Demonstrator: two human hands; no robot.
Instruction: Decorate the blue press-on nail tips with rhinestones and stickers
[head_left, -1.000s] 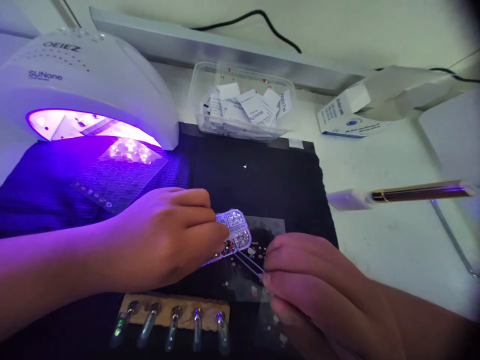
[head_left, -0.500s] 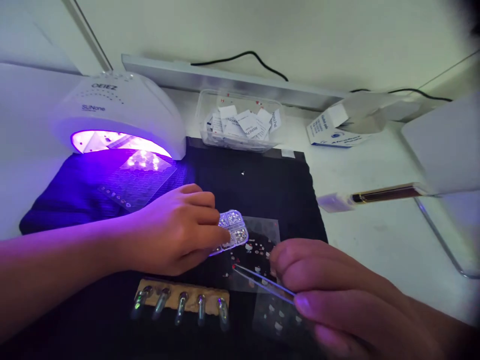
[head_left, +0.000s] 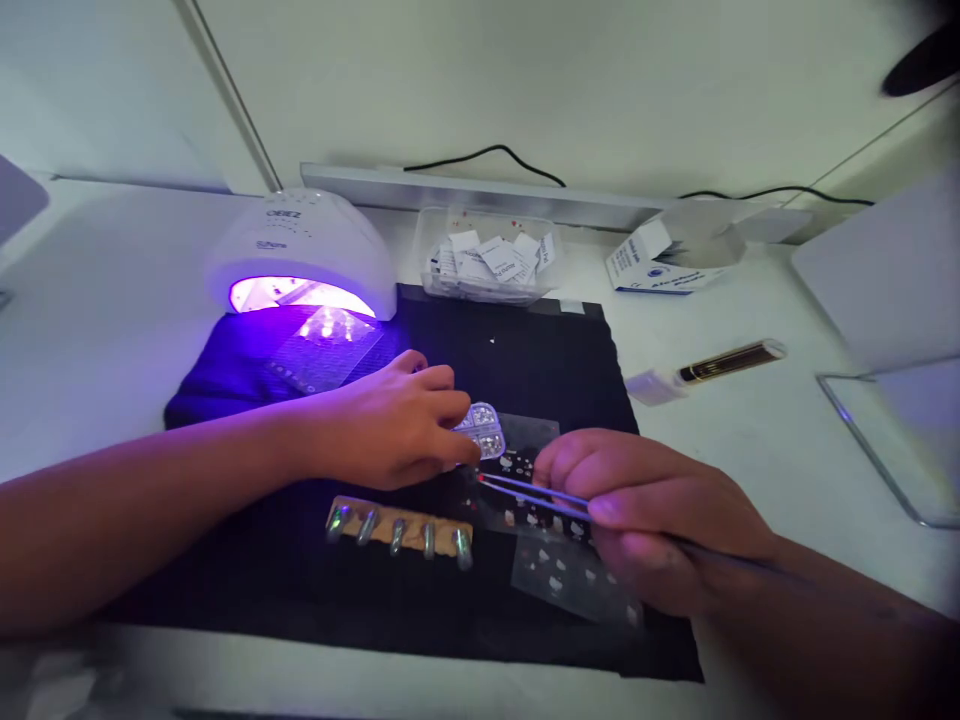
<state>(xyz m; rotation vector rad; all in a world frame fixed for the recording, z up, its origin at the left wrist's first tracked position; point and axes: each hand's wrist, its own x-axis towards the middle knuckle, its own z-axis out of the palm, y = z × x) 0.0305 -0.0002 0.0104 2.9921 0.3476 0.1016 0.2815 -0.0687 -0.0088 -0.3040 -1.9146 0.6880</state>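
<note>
Head view: my right hand [head_left: 664,505] pinches tweezers [head_left: 540,490], fingers closed around them for precision, red gem [head_left: 481,478] at the tips; my left hand [head_left: 397,425] grips the rhinestone case [head_left: 501,440] toward the black cloth's [head_left: 405,610] right edge, apparently steadying it.

The white table [head_left: 750,440] bears a black cloth [head_left: 300,590], lamp [head_left: 319,238], clear tub [head_left: 487,293], open carton [head_left: 664,274] and capped bottle [head_left: 694,372].

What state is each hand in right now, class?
Left hand: curled over the clear case; whether gripping cannot be told.
Right hand: closed on tweezers, a red piece at their tips.
</note>
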